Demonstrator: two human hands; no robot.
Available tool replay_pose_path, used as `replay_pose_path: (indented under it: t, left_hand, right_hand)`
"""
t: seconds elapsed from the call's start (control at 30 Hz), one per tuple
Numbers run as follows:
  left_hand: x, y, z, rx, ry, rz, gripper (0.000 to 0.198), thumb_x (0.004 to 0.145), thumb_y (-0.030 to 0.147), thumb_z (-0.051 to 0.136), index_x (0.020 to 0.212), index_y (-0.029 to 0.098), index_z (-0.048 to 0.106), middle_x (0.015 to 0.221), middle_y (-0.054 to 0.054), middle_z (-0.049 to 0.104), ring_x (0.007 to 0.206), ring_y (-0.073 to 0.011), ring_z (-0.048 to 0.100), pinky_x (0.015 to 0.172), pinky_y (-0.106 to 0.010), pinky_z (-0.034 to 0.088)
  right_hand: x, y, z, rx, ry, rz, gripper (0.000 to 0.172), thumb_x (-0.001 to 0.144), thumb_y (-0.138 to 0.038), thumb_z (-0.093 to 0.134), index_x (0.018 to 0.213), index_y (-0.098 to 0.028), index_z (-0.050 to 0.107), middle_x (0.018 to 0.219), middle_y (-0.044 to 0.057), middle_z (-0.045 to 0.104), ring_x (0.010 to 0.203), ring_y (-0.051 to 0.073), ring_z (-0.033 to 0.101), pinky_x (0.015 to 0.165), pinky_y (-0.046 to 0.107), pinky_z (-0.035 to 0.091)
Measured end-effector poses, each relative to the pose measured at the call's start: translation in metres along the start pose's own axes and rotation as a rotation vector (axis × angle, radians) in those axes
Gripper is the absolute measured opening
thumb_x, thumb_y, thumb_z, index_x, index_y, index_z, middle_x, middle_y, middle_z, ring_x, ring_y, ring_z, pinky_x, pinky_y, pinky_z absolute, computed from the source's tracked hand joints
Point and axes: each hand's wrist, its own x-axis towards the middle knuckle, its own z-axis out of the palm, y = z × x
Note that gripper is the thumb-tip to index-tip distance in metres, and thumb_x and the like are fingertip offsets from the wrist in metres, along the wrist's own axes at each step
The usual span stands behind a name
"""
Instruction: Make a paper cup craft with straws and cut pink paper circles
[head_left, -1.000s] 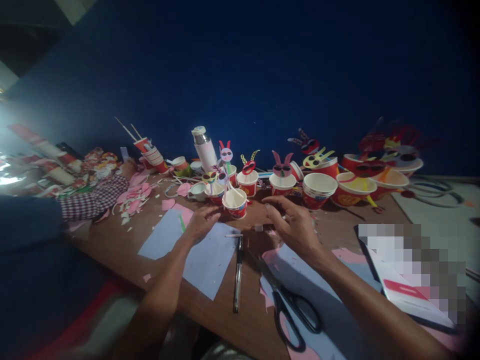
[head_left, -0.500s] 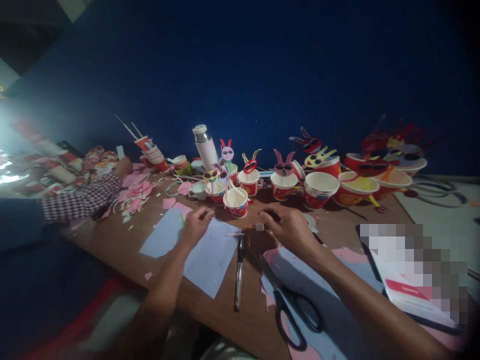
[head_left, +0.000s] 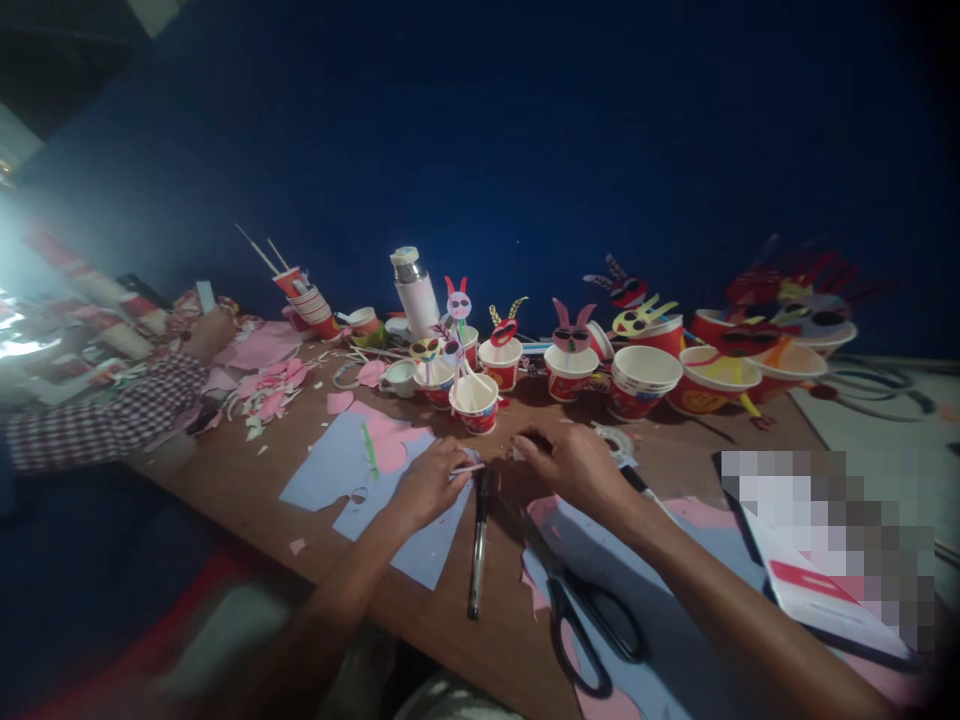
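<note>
My left hand (head_left: 427, 485) rests on a pale blue paper sheet (head_left: 341, 470) and pinches a short thin pink stick (head_left: 471, 468). My right hand (head_left: 574, 462) lies on the wooden table (head_left: 480, 620) just right of it, fingers curled down over a small piece I cannot make out. Between and below the hands lie a black pen (head_left: 476, 540) and black-handled scissors (head_left: 581, 610). A red paper cup (head_left: 474, 402) stands right behind the hands.
Rows of red paper cups (head_left: 641, 375) with paper animal faces (head_left: 571, 335) line the back, beside a white flask (head_left: 415, 292). Pink paper scraps (head_left: 266, 390) cover the left. Another person's checked sleeve (head_left: 97, 425) reaches in at the left. Blue and pink sheets (head_left: 660, 580) lie right.
My left hand has moved right and nearer to me and has taken hold of the thin pink stick. My right hand has curled down onto the table. The other person's arm has drawn back left.
</note>
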Motion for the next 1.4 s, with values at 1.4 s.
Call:
replay_pose_path:
  t: [1.4]
  left_hand:
    - [0.006,0.03,-0.009,-0.541,0.127,-0.316,0.013,0.067,0.025,0.061,0.069,0.015,0.053,0.056,0.005,0.052,0.048,-0.0066,0.044,0.047,-0.018,0.035]
  right_hand:
    - [-0.028,0.007,0.032,-0.2,-0.236,0.047,0.021,0.084,-0.02,0.043,0.095,-0.02,0.06,0.085,0.01,0.069,0.075,0.022,0.063,0.056,0.025,0.037]
